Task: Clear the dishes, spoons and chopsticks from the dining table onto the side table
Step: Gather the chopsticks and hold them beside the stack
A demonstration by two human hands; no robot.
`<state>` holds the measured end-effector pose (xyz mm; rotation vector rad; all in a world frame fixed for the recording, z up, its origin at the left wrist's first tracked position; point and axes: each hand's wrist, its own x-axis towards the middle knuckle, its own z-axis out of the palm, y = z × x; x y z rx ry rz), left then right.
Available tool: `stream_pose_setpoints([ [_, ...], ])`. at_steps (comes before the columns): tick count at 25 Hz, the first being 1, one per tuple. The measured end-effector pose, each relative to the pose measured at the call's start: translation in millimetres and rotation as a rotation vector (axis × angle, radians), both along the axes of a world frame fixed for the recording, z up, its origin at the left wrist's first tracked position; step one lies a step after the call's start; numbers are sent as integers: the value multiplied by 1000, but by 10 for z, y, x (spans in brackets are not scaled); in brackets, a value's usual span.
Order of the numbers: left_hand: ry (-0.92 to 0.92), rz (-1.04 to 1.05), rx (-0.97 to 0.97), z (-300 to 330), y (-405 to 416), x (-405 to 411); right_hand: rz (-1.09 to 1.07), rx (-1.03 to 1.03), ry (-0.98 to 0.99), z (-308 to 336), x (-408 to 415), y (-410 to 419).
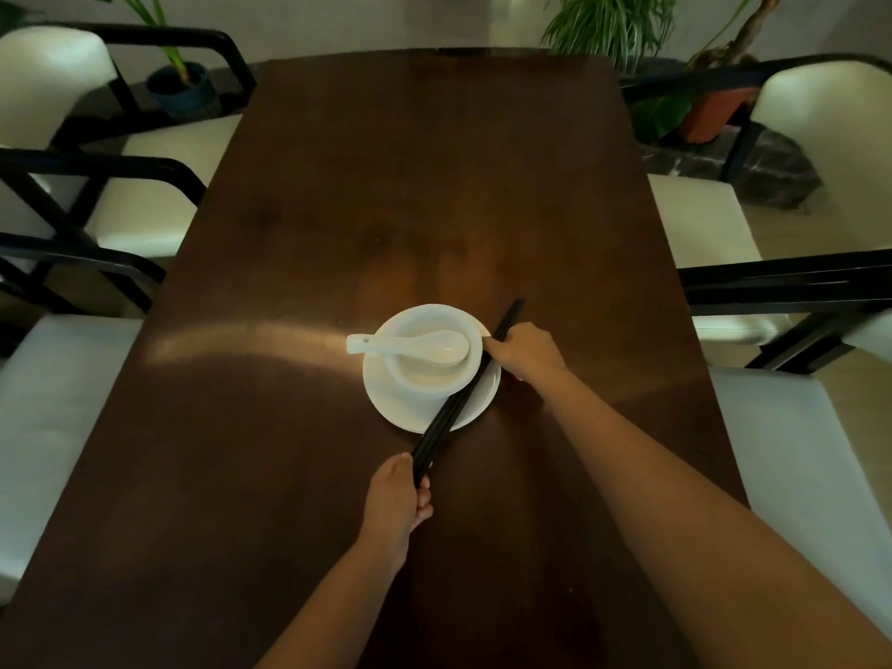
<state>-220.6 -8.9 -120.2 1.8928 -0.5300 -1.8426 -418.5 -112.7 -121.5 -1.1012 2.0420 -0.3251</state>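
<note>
Two hands grip chopsticks across plate.

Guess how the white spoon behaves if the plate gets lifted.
The spoon lies loose across the bowl, handle overhanging the rim, so it may slide or tip off. It looks glazed ceramic: probably slippery, stiff and breakable. Neither hand steadies it; both grip the chopsticks.

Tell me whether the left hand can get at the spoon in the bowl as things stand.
Probably not right away. The left hand grips the near end of the chopsticks, so it is busy. The spoon itself lies uncovered across the bowl, handle pointing left, and the table between looks clear.
</note>
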Motion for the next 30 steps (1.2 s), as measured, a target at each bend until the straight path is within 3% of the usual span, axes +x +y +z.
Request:
stream_pose_setpoints([
  [3, 48, 61, 49, -54, 18, -2, 36, -17, -33, -22, 10, 30],
  [9, 34, 84, 103, -27, -43, -38, -304, -117, -385, -150, 128, 387],
  [14, -40, 41, 190, 30, -91, 40, -381, -133, -561, -232, 309, 632],
  [16, -221, -7, 92, 34, -161, 220, -418, -146, -580, -249, 334, 654],
  [18, -421, -9, -156, 57, -373, 449, -441, -143, -575, -263, 330, 656],
  [20, -481, -21, -320, 101, -728, 607, -448, -129, -576, -266, 310, 652],
  [26, -252, -492, -230, 162, -1474, 528, -472, -132, -604, -296, 319, 657],
  [30, -188, -522, -256, 76, -1554, 408, -466, -150, -573, -317, 324, 640],
])
